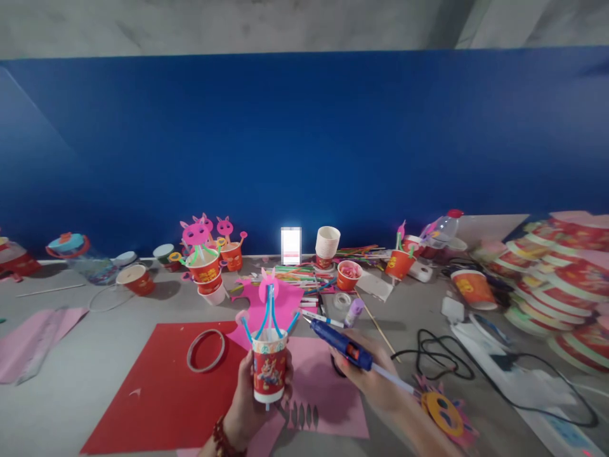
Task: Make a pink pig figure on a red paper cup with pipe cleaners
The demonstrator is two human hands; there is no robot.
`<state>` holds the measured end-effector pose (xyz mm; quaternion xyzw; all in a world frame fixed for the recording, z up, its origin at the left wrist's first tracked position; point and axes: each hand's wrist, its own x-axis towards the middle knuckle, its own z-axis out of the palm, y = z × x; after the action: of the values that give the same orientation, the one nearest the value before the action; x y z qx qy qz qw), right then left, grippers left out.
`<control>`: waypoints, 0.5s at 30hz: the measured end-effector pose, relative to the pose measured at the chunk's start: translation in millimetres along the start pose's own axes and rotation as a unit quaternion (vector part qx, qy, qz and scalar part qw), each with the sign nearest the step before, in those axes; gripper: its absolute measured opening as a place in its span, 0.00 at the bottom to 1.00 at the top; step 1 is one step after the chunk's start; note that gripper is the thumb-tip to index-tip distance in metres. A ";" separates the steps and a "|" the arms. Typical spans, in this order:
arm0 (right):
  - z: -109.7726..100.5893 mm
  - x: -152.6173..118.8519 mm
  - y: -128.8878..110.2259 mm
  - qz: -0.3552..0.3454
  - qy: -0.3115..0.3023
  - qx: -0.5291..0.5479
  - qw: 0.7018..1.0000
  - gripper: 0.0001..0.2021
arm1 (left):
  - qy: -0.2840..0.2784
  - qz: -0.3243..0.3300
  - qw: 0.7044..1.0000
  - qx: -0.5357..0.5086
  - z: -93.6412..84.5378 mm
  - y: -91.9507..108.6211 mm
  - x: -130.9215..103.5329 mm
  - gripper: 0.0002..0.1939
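My left hand (245, 397) is wrapped round a red patterned paper cup (269, 368), held upright above the pink paper. Blue straws (271, 311) rise out of the cup, with a pink cut-out head (269, 287) on top and round pink pieces at the sides. In my right hand (373, 374) is a blue glue gun (340, 341), its tip pointing up and left, to the right of the cup. A pale glue stick sticks out of the gun's rear end. The tip and the cup are apart.
Red paper (162, 393) with a tape ring (206, 350) lies left; pink paper (333, 406) is beneath my hands. Behind stand decorated cups (205, 270), loose straws and stacked white cups (328, 244). To the right are black cables, a power strip (499, 374) and leaning cup stacks (566, 273).
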<state>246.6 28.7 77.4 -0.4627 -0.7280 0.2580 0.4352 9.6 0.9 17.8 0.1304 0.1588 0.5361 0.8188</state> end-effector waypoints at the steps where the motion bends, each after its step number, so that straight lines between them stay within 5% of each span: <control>1: 0.5 -0.3 2.1 0.002 -0.017 0.004 1.000 0.09 | -0.001 -0.005 1.000 -0.003 -0.1 -0.3 0.0 0.25; 5: 3.0 -1.7 9.0 0.005 -0.043 0.000 0.999 0.09 | -0.003 -0.008 1.000 -0.003 0.2 -1.1 0.5 0.26; 15: 7.5 -3.4 16.7 0.008 0.004 -0.055 0.998 0.11 | -0.008 0.004 1.000 0.020 1.2 -1.3 2.0 0.26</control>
<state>248.2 33.2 59.4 -0.4924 -0.7358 0.2194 0.4099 12.0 2.1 18.2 0.1515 0.1625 0.5349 0.8151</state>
